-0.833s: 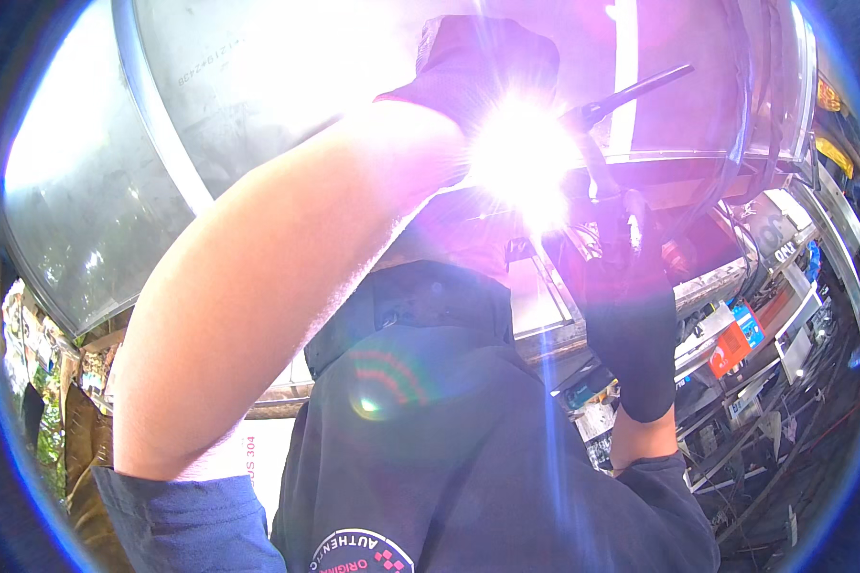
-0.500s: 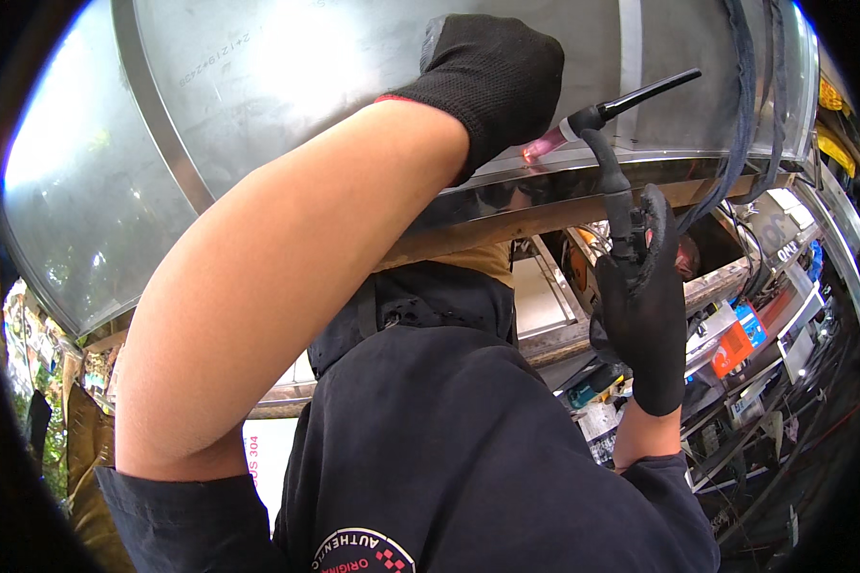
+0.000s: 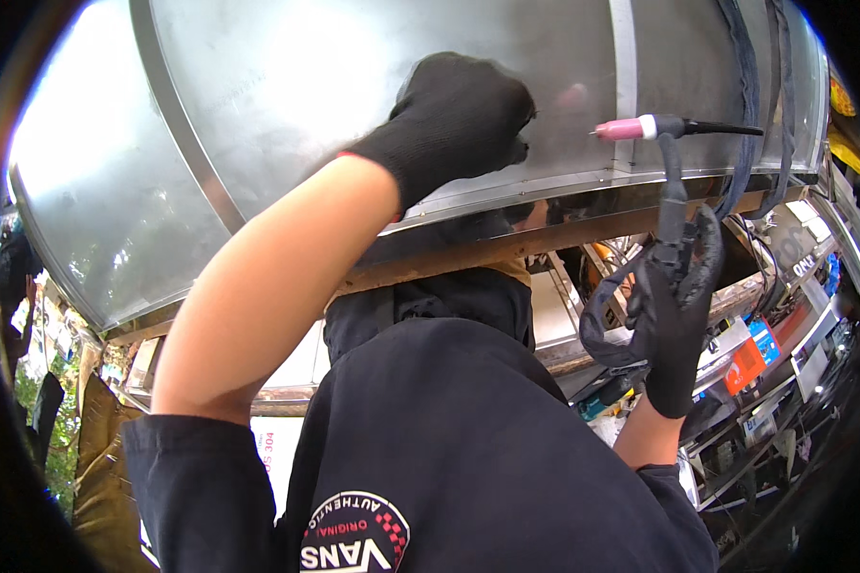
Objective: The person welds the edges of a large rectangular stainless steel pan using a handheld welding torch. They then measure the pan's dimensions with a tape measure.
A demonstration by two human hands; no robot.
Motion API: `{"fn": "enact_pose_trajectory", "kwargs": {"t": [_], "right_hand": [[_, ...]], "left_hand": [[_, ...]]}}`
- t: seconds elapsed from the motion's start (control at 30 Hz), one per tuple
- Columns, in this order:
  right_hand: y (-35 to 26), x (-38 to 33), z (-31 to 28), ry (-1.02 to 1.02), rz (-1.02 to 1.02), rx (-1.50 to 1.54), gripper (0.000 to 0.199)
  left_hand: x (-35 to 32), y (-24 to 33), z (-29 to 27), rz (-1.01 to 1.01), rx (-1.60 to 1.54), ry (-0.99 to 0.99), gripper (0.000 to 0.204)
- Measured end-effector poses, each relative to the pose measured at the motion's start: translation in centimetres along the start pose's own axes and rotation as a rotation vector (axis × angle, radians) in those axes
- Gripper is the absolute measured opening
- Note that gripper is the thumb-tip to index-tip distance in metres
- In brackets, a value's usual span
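Note:
My right hand [image 3: 677, 329], in a black glove, is closed around the dark handle of a TIG welding torch [image 3: 672, 196]. The torch's pink cup and white collar point left above the metal sheet, and its long black back cap points right. Just above the grey sheet metal panel [image 3: 545, 57], to the left of the cup, is my left hand [image 3: 463, 119], also gloved in black. Its fingers are curled closed and slightly blurred; whatever they may hold is hidden. A narrow seam with a folded edge runs along the panel's near side, below both the cup and my left hand.
Dark cables [image 3: 743, 95] hang over the panel at the right. A brown bar [image 3: 430, 258] runs under its near edge. Tools and scraps crowd the lower right, including an orange and blue box [image 3: 743, 366] and a teal power tool [image 3: 597, 403]. Brown cloth [image 3: 105, 468] hangs at the lower left.
The torch has moved right and off the seam, and the glow at its tip is gone. My left hand has shifted left and nearer to me. A cable loop now shows beside my right hand.

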State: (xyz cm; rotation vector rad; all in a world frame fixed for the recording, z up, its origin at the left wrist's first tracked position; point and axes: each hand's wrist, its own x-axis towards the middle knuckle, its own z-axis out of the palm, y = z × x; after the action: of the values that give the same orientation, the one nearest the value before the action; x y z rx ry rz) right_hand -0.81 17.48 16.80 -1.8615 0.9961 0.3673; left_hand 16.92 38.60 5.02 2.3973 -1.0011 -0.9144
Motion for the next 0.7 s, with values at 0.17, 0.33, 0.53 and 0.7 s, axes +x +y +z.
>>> {"fn": "enact_pose_trajectory", "kwargs": {"t": [0.17, 0.33, 0.53, 0.7], "right_hand": [[-0.3, -1.2, -0.3, -0.040, -0.111, -0.071, 0.081], [-2.4, -6.2, 4.6, -0.301, 0.013, -0.010, 0.083], [-1.6, -8.9, 12.5, -0.329, -0.086, -0.113, 0.080], [-0.1, -9.6, 14.9, -0.253, -0.257, -0.228, 0.079]], "left_hand": [[-5.8, -5.3, -2.5, -0.197, -0.501, -0.053, 0.026], [-14.0, -11.0, -3.8, -0.446, -0.178, -0.119, 0.023], [-15.0, -11.0, -1.8, -0.286, 0.000, 0.033, 0.028], [-14.8, -10.6, -1.1, -0.263, 0.154, 0.023, 0.034]]}}
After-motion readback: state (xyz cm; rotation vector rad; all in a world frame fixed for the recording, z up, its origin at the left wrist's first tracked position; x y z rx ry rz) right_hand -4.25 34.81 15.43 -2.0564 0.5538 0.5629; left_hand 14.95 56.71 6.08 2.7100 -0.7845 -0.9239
